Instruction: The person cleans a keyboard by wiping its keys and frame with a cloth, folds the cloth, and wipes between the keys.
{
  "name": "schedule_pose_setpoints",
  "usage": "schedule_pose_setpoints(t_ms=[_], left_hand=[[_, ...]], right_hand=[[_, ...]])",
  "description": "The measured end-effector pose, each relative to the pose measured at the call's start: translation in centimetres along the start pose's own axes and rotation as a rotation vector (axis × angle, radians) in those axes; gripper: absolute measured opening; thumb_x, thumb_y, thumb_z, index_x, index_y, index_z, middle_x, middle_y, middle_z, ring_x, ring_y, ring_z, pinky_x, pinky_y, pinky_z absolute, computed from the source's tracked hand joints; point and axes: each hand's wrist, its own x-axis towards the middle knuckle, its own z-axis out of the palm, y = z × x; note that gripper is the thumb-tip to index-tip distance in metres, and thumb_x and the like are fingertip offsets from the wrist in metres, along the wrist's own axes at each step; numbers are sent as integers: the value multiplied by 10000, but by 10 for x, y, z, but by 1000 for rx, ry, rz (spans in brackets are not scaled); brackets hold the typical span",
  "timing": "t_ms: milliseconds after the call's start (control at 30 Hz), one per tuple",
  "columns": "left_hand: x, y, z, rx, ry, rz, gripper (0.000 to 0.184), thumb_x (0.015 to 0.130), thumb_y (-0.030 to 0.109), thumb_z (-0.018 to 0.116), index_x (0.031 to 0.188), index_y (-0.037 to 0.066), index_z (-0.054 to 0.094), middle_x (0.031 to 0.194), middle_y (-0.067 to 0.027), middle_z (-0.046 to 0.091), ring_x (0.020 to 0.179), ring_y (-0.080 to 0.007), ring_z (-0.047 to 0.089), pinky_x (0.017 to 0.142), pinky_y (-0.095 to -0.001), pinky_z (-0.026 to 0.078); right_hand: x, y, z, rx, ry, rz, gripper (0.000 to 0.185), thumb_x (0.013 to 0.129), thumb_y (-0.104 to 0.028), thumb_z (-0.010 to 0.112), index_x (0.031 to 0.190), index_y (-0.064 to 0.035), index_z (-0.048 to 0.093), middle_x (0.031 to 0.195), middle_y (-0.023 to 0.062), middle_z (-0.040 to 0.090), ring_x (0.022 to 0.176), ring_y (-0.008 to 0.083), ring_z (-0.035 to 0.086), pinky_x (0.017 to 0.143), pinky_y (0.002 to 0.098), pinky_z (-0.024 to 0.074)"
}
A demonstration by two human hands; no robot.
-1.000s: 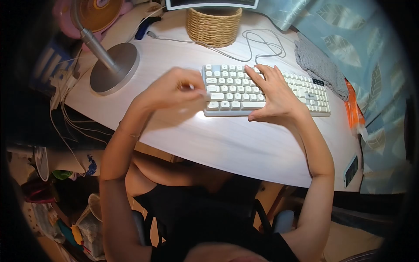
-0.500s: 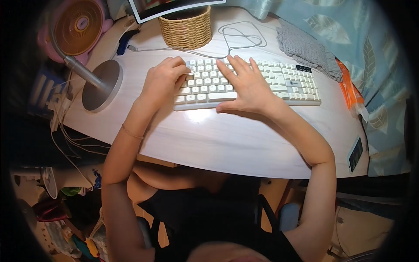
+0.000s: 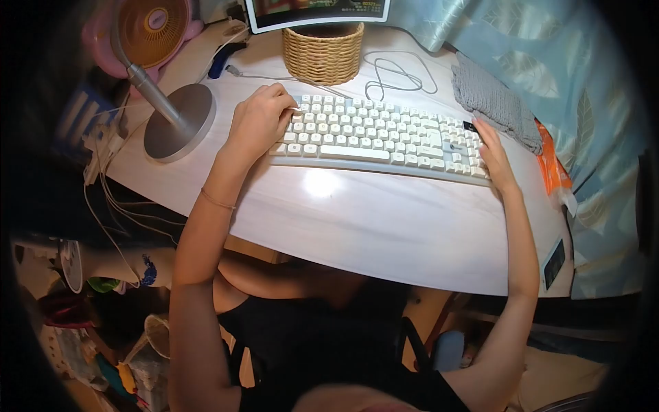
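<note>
Steadying the upper-centre keyboard (image 3: 353, 152) is best done evenly, left hand (image 3: 259, 123) curled narrow, right hand (image 3: 497, 156) extended, its grip not discernible.

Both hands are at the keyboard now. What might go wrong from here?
The left hand has its fingertips at the upper-left keys of the keyboard, so it might press or snag one by accident.
If the right hand, at the other end, slides the keyboard away from the person, it could run into the loose cable or the gray cloth.
The phone lies near the desk's edge; a wide right elbow might knock it off.
</note>
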Motion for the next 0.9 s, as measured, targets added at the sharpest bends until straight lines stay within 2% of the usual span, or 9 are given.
schedule_pose_setpoints(t_ms=[100, 200, 433, 600, 700, 733, 833, 900], left_hand=[[-1, 4, 1, 38, 31, -12, 64, 799, 49, 672, 860, 59, 688, 869, -56, 636, 815, -266, 628, 702, -359, 513], [-2, 11, 3, 23, 26, -56, 61, 799, 50, 668, 856, 59, 687, 864, -62, 637, 794, -274, 631, 696, -364, 514], [3, 47, 26, -110, 55, 127, 76, 779, 47, 683, 852, 62, 696, 851, -75, 636, 785, -281, 634, 675, -370, 522], [26, 75, 41, -78, -138, 257, 141, 783, 37, 650, 912, 64, 701, 916, -58, 639, 853, -235, 642, 711, -342, 538], [26, 77, 43, -52, -91, 296, 160, 766, 40, 652, 918, 61, 697, 908, -57, 629, 844, -231, 639, 701, -347, 537], [25, 72, 46, -50, -43, 283, 123, 758, 46, 652, 873, 68, 689, 866, -55, 616, 826, -234, 633, 684, -352, 531], [21, 56, 30, 74, -123, 189, 77, 758, 61, 652, 830, 73, 677, 849, -55, 614, 833, -238, 632, 673, -361, 526], [20, 48, 13, 97, -180, 69, 60, 787, 83, 630, 807, 43, 669, 858, -88, 628, 830, -285, 639, 701, -396, 521]], right_hand=[[-6, 7, 8, -59, 46, -97, 806, 897, -645, 445, 1449, -59, 421, 1513, 183, 339, 1420, 338, 277, 1162, 409, 193], [-8, 3, 13, 38, 60, -70, 834, 892, -667, 432, 1454, -52, 411, 1498, 201, 346, 1428, 326, 260, 1168, 413, 167], [-11, -7, 17, 146, 74, -10, 837, 900, -674, 400, 1467, -59, 393, 1505, 191, 331, 1437, 310, 234, 1177, 415, 137], [-10, -5, 19, 127, 62, -29, 856, 900, -696, 390, 1478, -65, 372, 1500, 182, 331, 1426, 311, 244, 1178, 420, 140], [-11, -3, 18, 92, 60, -34, 864, 900, -700, 394, 1485, -65, 357, 1496, 183, 335, 1426, 311, 245, 1178, 422, 145], [-10, -6, 18, 88, 59, -32, 861, 900, -696, 397, 1484, -65, 357, 1496, 183, 335, 1426, 312, 245, 1177, 422, 147], [-14, -11, 18, 98, 67, 3, 848, 903, -683, 405, 1484, -67, 359, 1498, 186, 330, 1428, 316, 245, 1176, 423, 151], [-13, -10, 20, 103, 70, 12, 837, 906, -672, 411, 1484, -69, 360, 1500, 189, 327, 1428, 320, 245, 1175, 423, 154]])
